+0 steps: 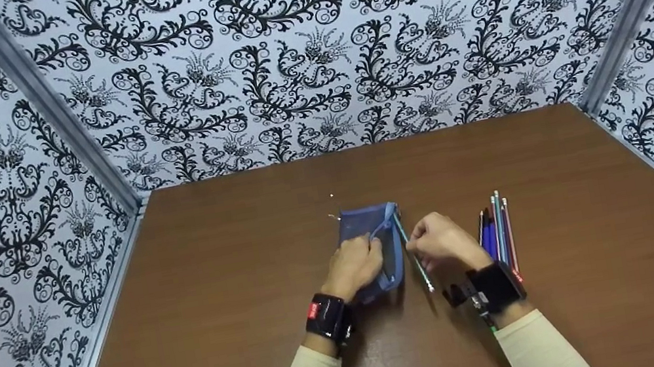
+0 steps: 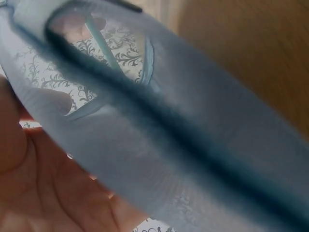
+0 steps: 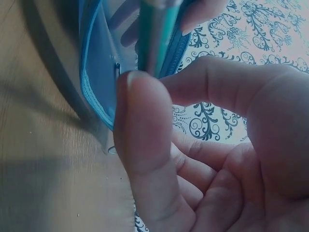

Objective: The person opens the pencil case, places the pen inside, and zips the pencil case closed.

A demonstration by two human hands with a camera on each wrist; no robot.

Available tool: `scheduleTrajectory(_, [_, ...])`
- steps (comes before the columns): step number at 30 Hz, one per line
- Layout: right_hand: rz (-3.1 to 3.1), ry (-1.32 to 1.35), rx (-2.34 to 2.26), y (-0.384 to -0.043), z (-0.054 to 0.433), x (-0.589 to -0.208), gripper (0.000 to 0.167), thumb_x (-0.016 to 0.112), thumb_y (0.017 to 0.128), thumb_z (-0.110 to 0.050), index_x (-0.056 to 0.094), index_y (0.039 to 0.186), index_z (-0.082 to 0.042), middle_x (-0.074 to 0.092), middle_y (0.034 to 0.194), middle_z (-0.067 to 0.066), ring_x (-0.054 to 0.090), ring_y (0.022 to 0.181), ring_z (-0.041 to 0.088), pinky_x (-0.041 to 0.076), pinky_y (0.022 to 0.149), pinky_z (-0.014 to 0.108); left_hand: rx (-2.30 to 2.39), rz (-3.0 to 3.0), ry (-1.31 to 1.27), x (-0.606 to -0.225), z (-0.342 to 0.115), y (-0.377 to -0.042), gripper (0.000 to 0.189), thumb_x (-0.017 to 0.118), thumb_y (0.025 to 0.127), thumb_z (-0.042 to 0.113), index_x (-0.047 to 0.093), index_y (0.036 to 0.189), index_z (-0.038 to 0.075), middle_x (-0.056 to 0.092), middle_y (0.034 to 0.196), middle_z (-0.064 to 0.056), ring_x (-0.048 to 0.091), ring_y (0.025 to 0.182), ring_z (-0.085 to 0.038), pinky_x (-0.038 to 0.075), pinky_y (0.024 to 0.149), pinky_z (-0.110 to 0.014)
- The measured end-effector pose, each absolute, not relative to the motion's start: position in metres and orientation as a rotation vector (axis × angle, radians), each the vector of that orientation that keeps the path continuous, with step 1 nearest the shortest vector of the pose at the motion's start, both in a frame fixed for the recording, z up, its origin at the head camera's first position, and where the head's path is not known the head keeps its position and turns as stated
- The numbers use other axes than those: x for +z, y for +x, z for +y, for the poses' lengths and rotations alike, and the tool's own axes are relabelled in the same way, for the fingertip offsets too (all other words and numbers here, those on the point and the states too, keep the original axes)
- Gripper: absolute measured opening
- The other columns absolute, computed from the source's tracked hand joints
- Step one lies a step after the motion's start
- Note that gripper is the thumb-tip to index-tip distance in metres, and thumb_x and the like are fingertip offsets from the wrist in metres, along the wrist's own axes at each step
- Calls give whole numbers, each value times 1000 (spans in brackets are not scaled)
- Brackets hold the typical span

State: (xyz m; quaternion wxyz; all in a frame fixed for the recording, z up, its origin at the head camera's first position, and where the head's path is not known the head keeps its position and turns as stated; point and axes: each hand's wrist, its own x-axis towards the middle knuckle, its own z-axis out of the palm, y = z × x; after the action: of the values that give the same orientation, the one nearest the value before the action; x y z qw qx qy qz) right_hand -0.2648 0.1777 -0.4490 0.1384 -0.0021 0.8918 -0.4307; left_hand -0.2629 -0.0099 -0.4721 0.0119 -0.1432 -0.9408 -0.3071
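Observation:
A translucent blue zippered pouch (image 1: 363, 220) stands in the middle of the table, its opening turned to the right. My left hand (image 1: 353, 267) grips the pouch by its side, with fingertips at the rim. In the left wrist view, the mesh of the pouch (image 2: 217, 96) covers most of the picture. My right hand (image 1: 441, 236) pinches a green pencil (image 1: 422, 270) between thumb and index finger. This pencil slants beside the opening, its far end at the pouch's top corner. From the right wrist, the pencil (image 3: 157, 36) points toward the open zippered rim (image 3: 89, 94).
Several pencils (image 1: 500, 227) and blue pens (image 1: 491, 242) lie side by side on the brown table (image 1: 219, 294), right of my right hand and partly behind its wrist. Walls with a black-and-white pattern (image 1: 307, 67) enclose the table at the back and sides.

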Motion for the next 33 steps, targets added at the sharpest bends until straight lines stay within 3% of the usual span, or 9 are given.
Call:
scheduleTrajectory(5, [2580, -61, -1252, -265, 178, -449, 10, 62, 89, -3, 68, 84, 4, 62, 64, 7, 58, 48, 12, 55, 50, 28, -972, -2958, -439, -472, -10, -263, 37, 40, 100, 31, 63, 80, 10, 67, 84, -10, 64, 74, -24, 49, 63, -39])
scheduleTrajectory(8, [2582, -64, -1251, -264, 179, -450, 10, 63, 89, -3, 68, 84, 4, 62, 63, 7, 58, 48, 12, 55, 50, 28, -993, -2986, -427, -471, -10, -264, 37, 42, 98, 31, 57, 69, 14, 62, 75, -6, 59, 65, -20, 44, 55, -34])
scheduleTrajectory(27, [2577, -24, -1291, -264, 180, -449, 10, 64, 89, -6, 67, 84, 2, 63, 65, 6, 58, 50, 12, 53, 51, 27, -1093, -3042, -442, -466, -9, -260, 36, 44, 100, 31, 60, 73, 12, 59, 71, -7, 59, 60, -19, 45, 52, -32])
scheduleTrajectory(33, [2634, -97, -1251, -264, 181, -450, 12, 62, 87, -7, 69, 84, 2, 64, 62, 5, 59, 47, 11, 53, 50, 26, -1008, -3018, -477, -466, -8, -261, 38, 40, 99, 29, 61, 72, 11, 64, 78, -10, 62, 69, -22, 48, 58, -37])
